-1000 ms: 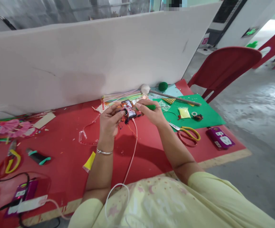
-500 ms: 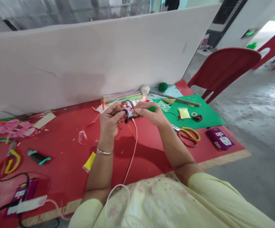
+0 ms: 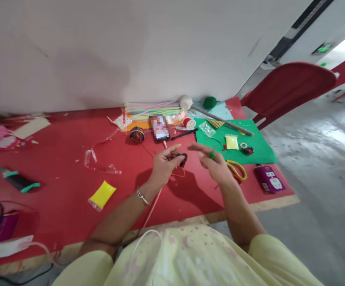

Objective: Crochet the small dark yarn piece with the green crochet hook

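Observation:
My left hand [image 3: 164, 167] pinches a small dark piece of yarn work [image 3: 183, 159] between thumb and fingers. A loop of orange yarn [image 3: 180, 174] hangs below it. To its right, my right hand [image 3: 212, 163] is raised over the table, somewhat blurred, its index finger stretched towards the piece without touching it. A green-handled crochet hook [image 3: 212, 155] is tucked among the right fingers; its metal end cannot be made out. Beyond my hands lie a dark multicoloured yarn ball [image 3: 137, 134] and a phone [image 3: 159, 128] with a lit screen and a cable [image 3: 165, 144] plugged in.
Yellow-handled scissors [image 3: 238, 169] and a purple power box [image 3: 269, 178] lie at right, near a green sheet [image 3: 261, 147]. A thread spool [image 3: 189, 123] stands by the phone. Leftward are a yellow packet [image 3: 102, 195] and a cutter [image 3: 20, 182]. A white partition [image 3: 101, 51] borders the back.
Both hands have come down towards me, away from the phone, uncovering the yarn ball and spool. My right hand has separated from the left. The view has tilted downward.

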A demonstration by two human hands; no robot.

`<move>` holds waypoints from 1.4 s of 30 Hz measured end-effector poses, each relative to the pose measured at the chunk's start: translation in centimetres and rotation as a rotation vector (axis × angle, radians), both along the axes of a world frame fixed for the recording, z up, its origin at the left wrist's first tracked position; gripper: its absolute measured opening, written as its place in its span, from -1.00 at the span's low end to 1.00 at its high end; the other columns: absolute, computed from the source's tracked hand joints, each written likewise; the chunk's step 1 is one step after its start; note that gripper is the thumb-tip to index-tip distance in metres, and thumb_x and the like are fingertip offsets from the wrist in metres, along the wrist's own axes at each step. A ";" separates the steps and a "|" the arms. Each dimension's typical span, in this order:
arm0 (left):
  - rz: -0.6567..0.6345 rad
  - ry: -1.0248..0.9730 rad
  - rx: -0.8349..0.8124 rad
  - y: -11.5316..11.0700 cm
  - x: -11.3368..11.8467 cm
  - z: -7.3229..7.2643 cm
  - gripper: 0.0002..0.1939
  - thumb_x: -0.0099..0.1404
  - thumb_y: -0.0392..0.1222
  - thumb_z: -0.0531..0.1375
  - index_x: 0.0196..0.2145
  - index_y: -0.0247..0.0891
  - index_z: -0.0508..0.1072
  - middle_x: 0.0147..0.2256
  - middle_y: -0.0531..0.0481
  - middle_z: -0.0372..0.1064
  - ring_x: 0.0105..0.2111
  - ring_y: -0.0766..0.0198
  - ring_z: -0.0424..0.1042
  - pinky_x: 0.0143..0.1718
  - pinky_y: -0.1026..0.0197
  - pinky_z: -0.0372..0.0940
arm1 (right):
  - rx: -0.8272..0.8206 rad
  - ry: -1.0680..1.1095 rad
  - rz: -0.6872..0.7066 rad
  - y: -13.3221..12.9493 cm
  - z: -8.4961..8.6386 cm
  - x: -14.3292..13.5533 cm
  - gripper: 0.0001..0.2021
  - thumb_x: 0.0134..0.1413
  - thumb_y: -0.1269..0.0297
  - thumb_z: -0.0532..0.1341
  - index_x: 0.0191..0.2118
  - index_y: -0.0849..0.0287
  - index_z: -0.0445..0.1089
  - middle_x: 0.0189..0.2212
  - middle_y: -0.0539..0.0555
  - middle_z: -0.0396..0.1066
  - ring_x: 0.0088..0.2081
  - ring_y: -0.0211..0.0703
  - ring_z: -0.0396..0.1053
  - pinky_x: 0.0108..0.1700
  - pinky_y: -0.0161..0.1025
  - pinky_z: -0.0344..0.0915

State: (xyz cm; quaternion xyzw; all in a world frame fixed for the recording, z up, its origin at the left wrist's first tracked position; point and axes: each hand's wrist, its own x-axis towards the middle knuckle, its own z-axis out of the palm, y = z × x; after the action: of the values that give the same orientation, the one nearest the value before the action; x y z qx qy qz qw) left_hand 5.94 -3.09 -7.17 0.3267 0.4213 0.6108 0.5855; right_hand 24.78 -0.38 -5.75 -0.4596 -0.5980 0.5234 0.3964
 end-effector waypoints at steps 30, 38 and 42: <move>-0.057 -0.302 -0.242 2.9 -6.5 -2.8 -0.78 0.18 -0.10 0.49 -0.24 -0.20 0.64 -0.53 0.15 0.32 -0.67 0.53 0.07 -0.68 0.39 -0.04 | -0.522 -0.443 -0.060 -6.5 -2.7 8.6 -0.51 -0.13 -0.14 0.54 -0.31 0.23 0.59 -0.49 0.04 0.48 -0.45 -0.24 0.32 -0.40 -0.25 0.26; 0.240 0.099 0.087 5.4 -8.1 -2.8 -0.90 0.24 -0.21 0.45 -0.27 -0.25 0.68 -0.60 0.12 0.38 -0.68 0.49 0.08 -0.66 0.24 -0.21 | -0.517 -0.395 -0.056 -6.0 -1.7 8.7 -0.55 -0.11 -0.11 0.55 -0.41 0.22 0.56 -0.58 0.04 0.45 -0.56 -0.30 0.26 -0.54 -0.29 0.17; 0.284 0.213 0.095 6.5 -8.7 -2.9 -0.98 0.34 -0.30 0.38 -0.27 -0.26 0.65 -0.58 0.17 0.38 -0.65 0.50 0.06 -0.61 0.21 -0.18 | -0.524 -0.409 -0.052 -6.1 -1.8 8.9 -0.56 -0.11 -0.10 0.55 -0.42 0.23 0.55 -0.62 0.00 0.40 -0.58 -0.32 0.22 -0.55 -0.30 0.13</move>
State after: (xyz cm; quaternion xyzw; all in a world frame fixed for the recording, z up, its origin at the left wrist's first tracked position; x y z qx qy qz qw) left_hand -2.78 3.44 -10.06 0.3541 0.4934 0.6686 0.4291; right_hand 33.69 -6.46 -7.51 -0.6564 -0.4984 0.5461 0.1498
